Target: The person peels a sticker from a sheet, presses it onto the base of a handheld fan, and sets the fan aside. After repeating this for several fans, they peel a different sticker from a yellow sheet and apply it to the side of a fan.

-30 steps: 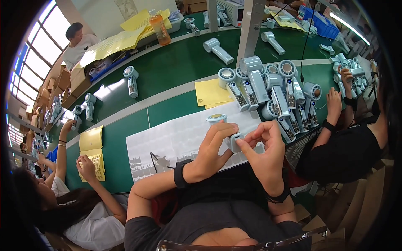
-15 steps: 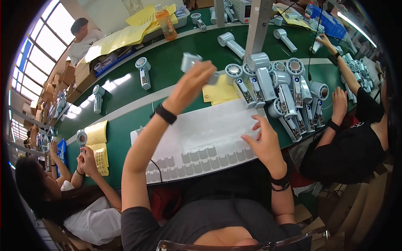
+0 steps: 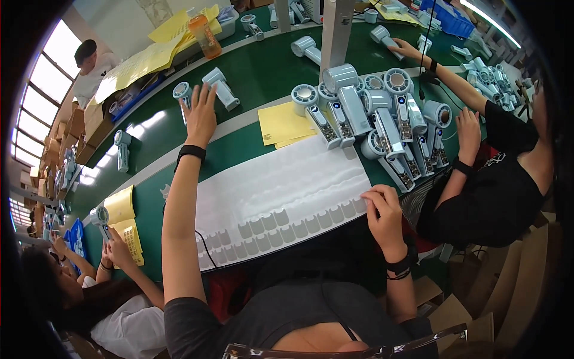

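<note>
My left hand reaches over the far green surface with its fingers spread and nothing gripped. Partly behind those fingers is a pale blue handheld fan. Another handheld fan lies just to the right of the hand, apart from it. Below, a white sheet carries rows of grey rounded stickers along its near side. At the sheet's right corner my right hand has its fingers curled together, the fingertips by the last sticker. Whatever they may pinch is too small to make out.
Handheld fans with exposed circuitry are piled right of the sheet, beside yellow paper. A metal post rises behind them. A co-worker's hand touches a fan at the far right; another person works at left.
My left hand has let go of a fan, which now lies on the far green surface, and has moved left. My right hand has lowered to the sheet's edge, its fingers drawn together.
</note>
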Demonstrator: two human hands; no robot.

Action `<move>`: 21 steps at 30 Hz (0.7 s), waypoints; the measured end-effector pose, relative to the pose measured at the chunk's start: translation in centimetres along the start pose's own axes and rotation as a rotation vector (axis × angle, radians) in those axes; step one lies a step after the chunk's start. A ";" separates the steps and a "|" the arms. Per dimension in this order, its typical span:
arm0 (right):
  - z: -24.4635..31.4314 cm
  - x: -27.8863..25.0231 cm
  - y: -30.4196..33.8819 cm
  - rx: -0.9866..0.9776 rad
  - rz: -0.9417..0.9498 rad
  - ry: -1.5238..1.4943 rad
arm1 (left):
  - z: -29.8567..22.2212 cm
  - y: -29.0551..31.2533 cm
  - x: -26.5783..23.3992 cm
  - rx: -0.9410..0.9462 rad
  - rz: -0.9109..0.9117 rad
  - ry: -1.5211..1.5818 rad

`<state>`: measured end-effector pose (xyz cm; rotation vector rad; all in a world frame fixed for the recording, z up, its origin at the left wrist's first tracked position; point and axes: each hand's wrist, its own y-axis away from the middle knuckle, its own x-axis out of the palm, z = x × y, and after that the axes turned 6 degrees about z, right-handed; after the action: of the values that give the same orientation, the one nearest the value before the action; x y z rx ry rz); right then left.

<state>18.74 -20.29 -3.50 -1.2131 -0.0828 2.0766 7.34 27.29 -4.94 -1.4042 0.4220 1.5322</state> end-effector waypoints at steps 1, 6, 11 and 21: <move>-0.1 0.0 0.0 0.006 0.013 0.000 | -0.1 0.4 -0.3 -0.188 -0.068 -0.160; -0.4 0.1 0.0 0.086 0.057 -0.140 | 1.9 1.1 -0.2 -0.694 0.103 0.140; 0.3 0.9 0.7 0.005 -0.043 -0.013 | 5.3 1.9 -0.1 -0.634 0.014 0.382; -0.1 0.9 0.7 0.054 0.022 -0.101 | -1.7 2.6 -10.1 -0.382 -0.513 0.610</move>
<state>18.20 -20.32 -4.47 -1.0814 -0.0596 2.1445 4.70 20.50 2.75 -2.0906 0.1030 0.7704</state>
